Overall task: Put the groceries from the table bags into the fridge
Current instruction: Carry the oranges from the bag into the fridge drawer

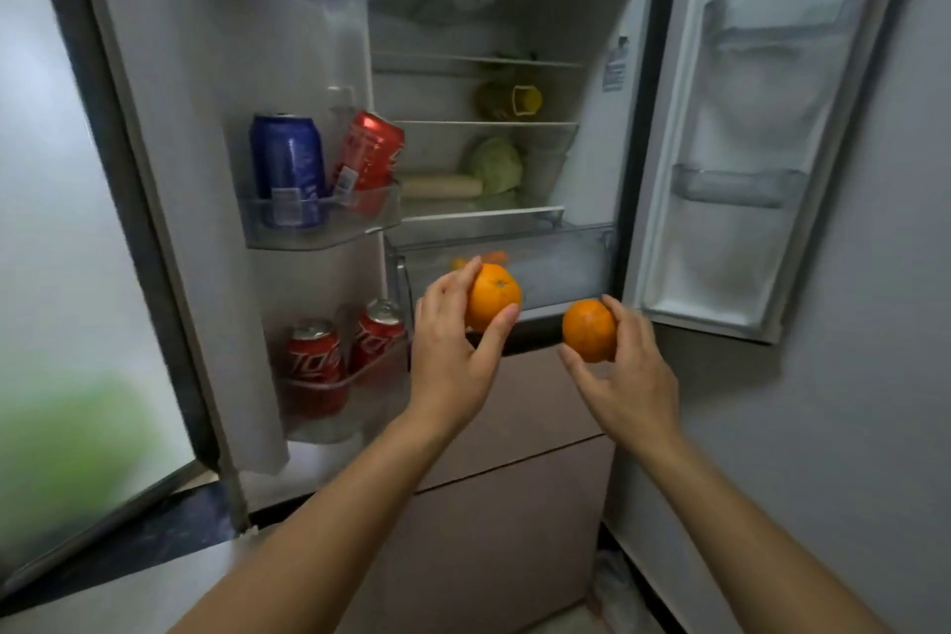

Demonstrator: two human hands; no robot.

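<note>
The fridge (630, 82) stands open in front of me, both upper doors swung wide. My left hand (447, 360) grips an orange (494, 296) between thumb and fingers, right in front of the clear crisper drawer (561, 268), which is pulled out. My right hand (630, 376) holds a second orange (588, 330) a little lower and to the right, in front of the drawer's front edge. Some orange-coloured produce (494, 256) lies inside the drawer behind the left orange.
The left door's bins hold a blue can (288, 167), a tilted red can (368, 160) and two red cans (314, 355) lower down. A cabbage (496, 165) and a pale roll sit on a shelf. The right door's bins (741, 185) look bare. Closed pink drawers (520, 494) lie below.
</note>
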